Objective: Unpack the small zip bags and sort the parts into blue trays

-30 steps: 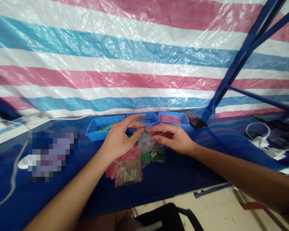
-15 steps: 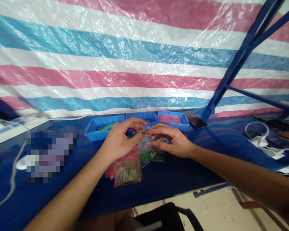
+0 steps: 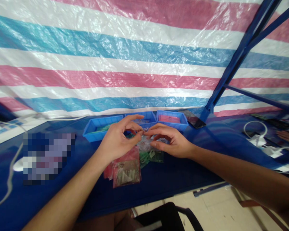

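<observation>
My left hand (image 3: 121,136) pinches at a clear plastic bag (image 3: 145,143), its thumb and a finger together and the forefinger raised. Across from it, my right hand (image 3: 169,139) has its fingers closed at the same bag's upper edge; fingertips of both hands nearly meet. What exactly lies between the fingertips is too small to tell. Below my left hand lie pink bags (image 3: 127,170) with pale pieces inside. Green bags (image 3: 148,158) rest beside them, under the clear bag.
Behind my hands stand three blue bins, the left (image 3: 91,130), middle (image 3: 151,117) and right (image 3: 184,123). A dark phone (image 3: 194,119) lies right of them. White cables and plugs (image 3: 257,140) and another person's hand (image 3: 287,137) are far right.
My left forefinger has lifted away from the other fingertips. Both hands otherwise stay over the clear bag, and the view has shifted very slightly.
</observation>
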Available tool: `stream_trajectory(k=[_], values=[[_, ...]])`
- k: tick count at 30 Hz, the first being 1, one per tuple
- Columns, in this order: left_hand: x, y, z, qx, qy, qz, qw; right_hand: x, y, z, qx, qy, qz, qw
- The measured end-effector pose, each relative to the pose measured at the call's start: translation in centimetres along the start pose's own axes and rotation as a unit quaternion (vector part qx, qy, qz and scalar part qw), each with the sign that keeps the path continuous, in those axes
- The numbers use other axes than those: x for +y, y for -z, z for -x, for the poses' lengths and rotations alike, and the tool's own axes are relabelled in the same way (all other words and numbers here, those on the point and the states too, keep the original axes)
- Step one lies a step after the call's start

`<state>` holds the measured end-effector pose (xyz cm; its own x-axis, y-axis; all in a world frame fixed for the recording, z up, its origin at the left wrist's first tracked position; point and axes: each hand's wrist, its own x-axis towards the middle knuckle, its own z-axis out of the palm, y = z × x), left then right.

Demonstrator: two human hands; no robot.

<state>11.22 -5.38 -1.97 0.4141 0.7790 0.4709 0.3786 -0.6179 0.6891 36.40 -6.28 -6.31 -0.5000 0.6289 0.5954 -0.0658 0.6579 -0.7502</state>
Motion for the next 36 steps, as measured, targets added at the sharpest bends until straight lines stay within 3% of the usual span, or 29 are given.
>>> stream_trajectory(k=[11,19,26,31,36], values=[[-0.3,-0.4,-0.1,-0.014,-0.022,0.022,0.999,-0.5,0.2,-0.1,0.001,-0.009,0.003,1.000],[0.5,0.1,0.0,-0.022,-0.043,-0.038,0.998,-0.6,0.1,-0.1,0.014,-0.027,0.001,1.000],[0.4,1.4,0.0,-0.067,-0.108,-0.100,0.987,-0.2,0.6,-0.3,0.041,-0.115,-0.124,0.985],[0.2,1.0,-0.1,-0.043,-0.126,-0.154,0.979,-0.3,0.8,-0.5,0.065,-0.178,-0.192,0.963],[0.2,0.7,-0.2,-0.011,-0.132,-0.158,0.978,-0.3,0.6,-0.5,0.056,-0.194,-0.224,0.953]])
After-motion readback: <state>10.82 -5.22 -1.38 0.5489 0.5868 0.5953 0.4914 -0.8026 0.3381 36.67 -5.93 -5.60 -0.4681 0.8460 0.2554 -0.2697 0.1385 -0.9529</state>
